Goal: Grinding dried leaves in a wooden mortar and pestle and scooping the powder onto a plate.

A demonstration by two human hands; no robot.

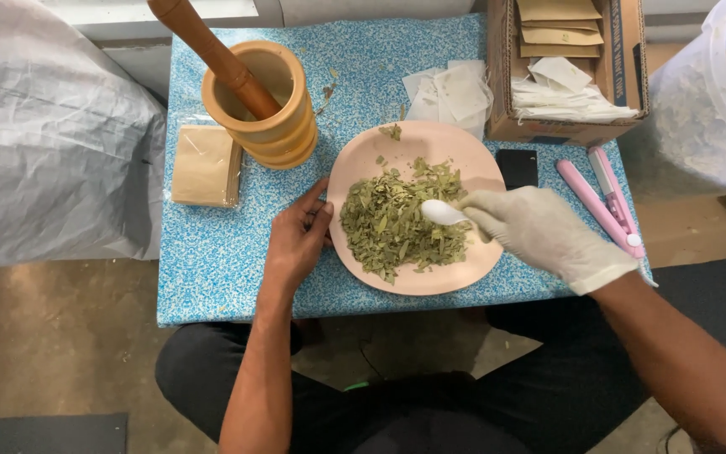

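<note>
— Where are your hands?
— Your gloved right hand [539, 231] grips a white spoon [442, 213] over the leaves [397, 223]; your bare left hand [298, 238] rests open against the plate [363, 155].
— Beyond them?
— Mortar [266, 105] and pestle [212, 52] on the worktop [212, 261].

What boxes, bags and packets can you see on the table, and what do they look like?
Cardboard box: back right, brown, open, holding tan and white packets.
Clear packet of tan sachets: left of the wooden mortar, flat, square.
White sachets: loose pile behind the pink plate.
Small black screen: flat, right of the plate.
</note>
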